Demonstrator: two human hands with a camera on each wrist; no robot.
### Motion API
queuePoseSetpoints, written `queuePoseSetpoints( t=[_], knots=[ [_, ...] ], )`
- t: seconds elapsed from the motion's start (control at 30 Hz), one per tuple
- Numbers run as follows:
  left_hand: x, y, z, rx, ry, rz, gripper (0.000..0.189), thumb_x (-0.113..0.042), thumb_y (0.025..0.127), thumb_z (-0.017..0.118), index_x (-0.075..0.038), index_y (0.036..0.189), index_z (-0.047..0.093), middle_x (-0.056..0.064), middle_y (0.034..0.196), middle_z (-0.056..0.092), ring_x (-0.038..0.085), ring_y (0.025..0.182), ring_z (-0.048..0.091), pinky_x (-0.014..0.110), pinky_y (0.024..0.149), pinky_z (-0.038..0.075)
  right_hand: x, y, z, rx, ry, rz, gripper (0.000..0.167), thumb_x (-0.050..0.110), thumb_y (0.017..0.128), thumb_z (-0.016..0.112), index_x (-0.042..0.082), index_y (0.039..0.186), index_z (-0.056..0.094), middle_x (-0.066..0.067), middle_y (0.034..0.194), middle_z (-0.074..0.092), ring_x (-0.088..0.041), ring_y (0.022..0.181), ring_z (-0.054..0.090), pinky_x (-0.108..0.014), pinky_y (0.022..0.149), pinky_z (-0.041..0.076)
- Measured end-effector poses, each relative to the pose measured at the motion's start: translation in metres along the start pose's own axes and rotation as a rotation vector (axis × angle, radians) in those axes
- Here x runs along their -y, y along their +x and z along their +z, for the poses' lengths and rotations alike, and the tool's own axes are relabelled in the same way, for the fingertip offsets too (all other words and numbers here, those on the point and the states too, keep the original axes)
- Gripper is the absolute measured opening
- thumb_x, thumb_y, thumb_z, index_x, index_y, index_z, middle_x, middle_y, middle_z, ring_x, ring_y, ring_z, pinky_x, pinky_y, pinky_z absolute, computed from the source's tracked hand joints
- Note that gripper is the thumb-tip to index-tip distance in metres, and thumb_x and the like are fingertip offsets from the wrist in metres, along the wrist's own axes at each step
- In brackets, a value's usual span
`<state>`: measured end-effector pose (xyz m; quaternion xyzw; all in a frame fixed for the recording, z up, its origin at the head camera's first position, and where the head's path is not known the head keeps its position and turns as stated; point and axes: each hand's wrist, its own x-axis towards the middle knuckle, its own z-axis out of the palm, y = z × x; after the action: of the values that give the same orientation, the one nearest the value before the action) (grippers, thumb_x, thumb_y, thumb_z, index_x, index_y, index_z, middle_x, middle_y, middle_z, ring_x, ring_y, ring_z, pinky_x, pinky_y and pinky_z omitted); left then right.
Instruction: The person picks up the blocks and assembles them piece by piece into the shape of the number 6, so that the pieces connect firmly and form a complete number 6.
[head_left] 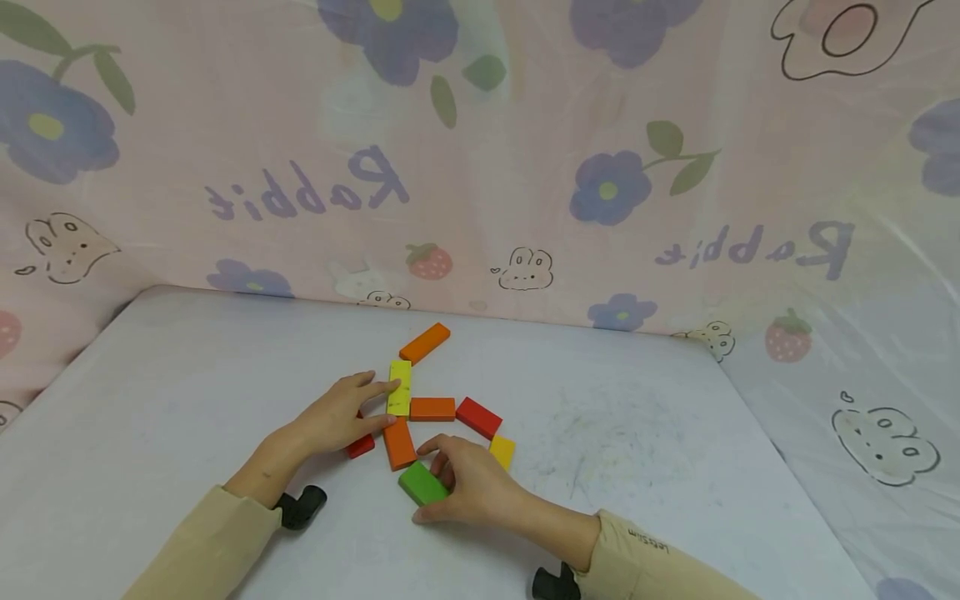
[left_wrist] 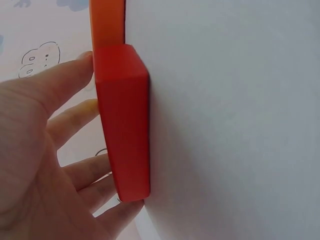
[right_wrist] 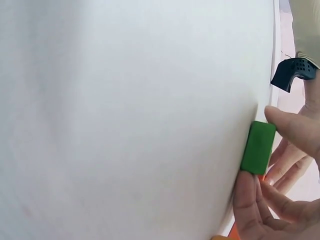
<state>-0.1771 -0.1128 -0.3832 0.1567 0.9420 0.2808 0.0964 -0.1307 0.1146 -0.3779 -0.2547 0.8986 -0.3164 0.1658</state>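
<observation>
My right hand [head_left: 480, 482] pinches a green block [head_left: 422, 483] by its ends, thumb at one end and fingers at the other, as the right wrist view also shows. The green block stands close by the lower end of an orange block [head_left: 400, 446]. My left hand [head_left: 337, 417] reaches over a red block [head_left: 362, 448], which it partly hides in the head view. Its index fingertip touches a bright yellow block [head_left: 401, 372], and its thumb rests where that block meets the orange one. In the left wrist view the red block [left_wrist: 124, 125] stands beside the outstretched fingers.
Another orange block [head_left: 432, 409], a red block [head_left: 478, 417] and a yellow block [head_left: 503, 451] run off to the right in a bent line. An orange block [head_left: 424, 342] slants away at the far end. A patterned curtain [head_left: 487, 167] hangs behind the white table [head_left: 637, 467].
</observation>
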Motion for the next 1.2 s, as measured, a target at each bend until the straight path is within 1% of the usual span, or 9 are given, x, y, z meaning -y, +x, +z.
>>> queuePoseSetpoints(
  t=[0.17, 0.33, 0.47, 0.57, 0.67, 0.87, 0.97, 1.1, 1.2],
  knots=[
    [0.0, 0.0, 0.0, 0.002, 0.0, 0.0, 0.057, -0.036, 0.091, 0.063, -0.013, 0.141, 0.049, 0.031, 0.147, 0.033, 0.05, 0.134, 0.032, 0.068, 0.102, 0.033, 0.0, 0.0, 0.0, 0.0, 0.022, 0.018, 0.059, 0.028, 0.07, 0.086, 0.013, 0.119, 0.058, 0.007, 0.089, 0.059, -0.002, 0.072, 0.051, -0.014, 0.067, 0.046],
    [0.001, 0.0, 0.001, 0.005, -0.008, 0.014, 0.057, -0.036, 0.092, 0.063, -0.012, 0.141, 0.048, 0.031, 0.147, 0.033, 0.051, 0.134, 0.032, 0.068, 0.103, 0.032, -0.006, -0.002, -0.003, -0.033, 0.103, 0.009, 0.054, 0.029, 0.072, 0.085, 0.01, 0.117, 0.061, 0.003, 0.091, 0.061, -0.005, 0.074, 0.055, -0.016, 0.067, 0.048],
    [0.001, 0.0, 0.0, 0.004, -0.001, 0.021, 0.057, -0.035, 0.092, 0.063, -0.011, 0.141, 0.048, 0.031, 0.147, 0.033, 0.05, 0.133, 0.032, 0.068, 0.103, 0.032, -0.014, -0.005, -0.01, -0.09, 0.143, -0.042, 0.042, 0.026, 0.077, 0.081, 0.008, 0.111, 0.065, -0.002, 0.093, 0.063, -0.011, 0.079, 0.058, -0.018, 0.069, 0.05],
    [0.001, 0.0, 0.0, 0.005, 0.002, 0.025, 0.057, -0.035, 0.092, 0.063, -0.011, 0.141, 0.048, 0.031, 0.147, 0.034, 0.05, 0.133, 0.033, 0.067, 0.103, 0.033, -0.02, -0.007, -0.018, -0.125, 0.133, -0.083, 0.035, 0.023, 0.08, 0.078, 0.008, 0.109, 0.067, -0.003, 0.097, 0.065, -0.015, 0.083, 0.059, -0.02, 0.07, 0.051],
    [0.0, 0.0, -0.001, 0.007, 0.004, 0.026, 0.057, -0.035, 0.092, 0.063, -0.011, 0.141, 0.047, 0.031, 0.147, 0.034, 0.05, 0.133, 0.033, 0.067, 0.103, 0.033, -0.026, -0.008, -0.027, -0.139, 0.12, -0.117, 0.032, 0.02, 0.082, 0.076, 0.008, 0.11, 0.066, -0.004, 0.101, 0.066, -0.017, 0.086, 0.06, -0.023, 0.071, 0.052],
    [-0.001, -0.002, -0.002, 0.007, 0.011, 0.029, 0.057, -0.035, 0.091, 0.063, -0.011, 0.141, 0.048, 0.031, 0.146, 0.035, 0.05, 0.133, 0.033, 0.066, 0.103, 0.034, -0.038, -0.007, -0.041, -0.13, 0.111, -0.168, 0.034, 0.019, 0.085, 0.074, 0.006, 0.115, 0.064, -0.008, 0.109, 0.065, -0.022, 0.093, 0.058, -0.026, 0.081, 0.051],
    [-0.001, -0.002, -0.003, 0.004, 0.014, 0.035, 0.056, -0.034, 0.091, 0.063, -0.011, 0.141, 0.048, 0.031, 0.146, 0.035, 0.05, 0.133, 0.033, 0.066, 0.103, 0.034, -0.044, -0.008, -0.045, -0.12, 0.109, -0.174, 0.036, 0.02, 0.085, 0.073, 0.007, 0.117, 0.064, -0.009, 0.111, 0.064, -0.024, 0.097, 0.057, -0.03, 0.084, 0.051],
    [-0.001, -0.001, -0.002, 0.004, 0.019, 0.036, 0.056, -0.035, 0.091, 0.063, -0.011, 0.141, 0.048, 0.031, 0.146, 0.035, 0.05, 0.133, 0.034, 0.066, 0.103, 0.034, -0.051, -0.009, -0.047, -0.097, 0.097, -0.222, 0.036, 0.018, 0.085, 0.073, 0.006, 0.118, 0.063, -0.01, 0.113, 0.062, -0.026, 0.1, 0.055, -0.034, 0.086, 0.05],
    [0.0, -0.001, -0.001, 0.005, 0.022, 0.035, 0.057, -0.036, 0.092, 0.063, -0.012, 0.141, 0.049, 0.03, 0.146, 0.035, 0.049, 0.133, 0.034, 0.066, 0.103, 0.034, -0.055, -0.01, -0.049, -0.096, 0.08, -0.238, 0.036, 0.016, 0.085, 0.072, 0.007, 0.119, 0.063, -0.007, 0.117, 0.061, -0.026, 0.103, 0.054, -0.035, 0.089, 0.049]
  ],
)
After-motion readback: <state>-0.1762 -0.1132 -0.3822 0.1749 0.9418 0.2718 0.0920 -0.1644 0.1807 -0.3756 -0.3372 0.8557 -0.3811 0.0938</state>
